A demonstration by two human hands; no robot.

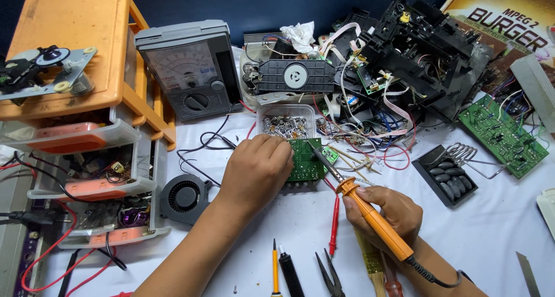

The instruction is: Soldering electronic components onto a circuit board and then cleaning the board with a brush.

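My left hand (pixel 254 169) is closed on the left edge of a small green circuit board (pixel 306 161) and holds it down on the white cloth. My right hand (pixel 388 211) grips an orange-handled soldering iron (pixel 373 219); its metal tip (pixel 317 153) touches the board's upper right part. The iron's black cord runs off past my wrist at the bottom right. Behind the board stands a clear plastic tub (pixel 285 123) of small metal parts.
An analog multimeter (pixel 191 69) leans at the back left beside orange-topped drawers (pixel 81 123). A black fan (pixel 185 197), a red probe (pixel 335 219), pliers (pixel 329 274) and screwdrivers lie near my arms. Dismantled black mechanisms (pixel 404 48), a larger green board (pixel 503 135) and a soldering stand (pixel 454 173) lie to the right.
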